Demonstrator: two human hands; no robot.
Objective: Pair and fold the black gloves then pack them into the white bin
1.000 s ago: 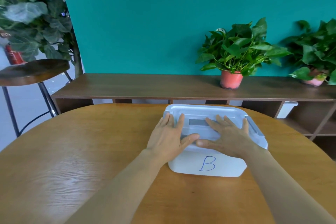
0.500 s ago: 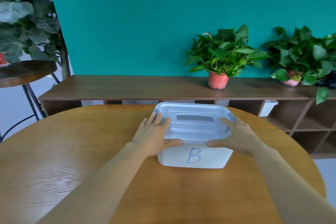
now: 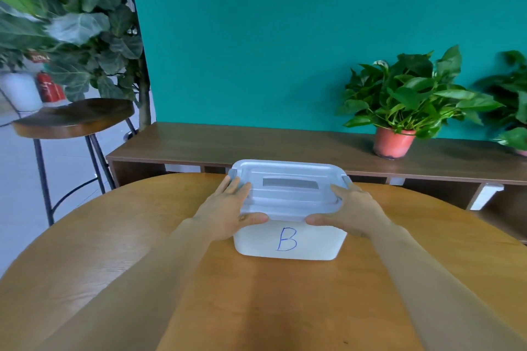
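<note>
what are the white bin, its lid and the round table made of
White bin: likely matte white plastic, with smooth moulded corners. Lid: translucent greyish plastic, judging by moulded ridges and soft sheen. Table: wood or wood-look veneer; grain shows, satin finish.

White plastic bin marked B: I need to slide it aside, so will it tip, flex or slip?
Probably stiff: the white plastic bin has straight walls. Unlikely to tip: wide, low, flat on the smooth wooden table, where it may slide easily. Weight unclear: the closed lid hides contents.
</note>
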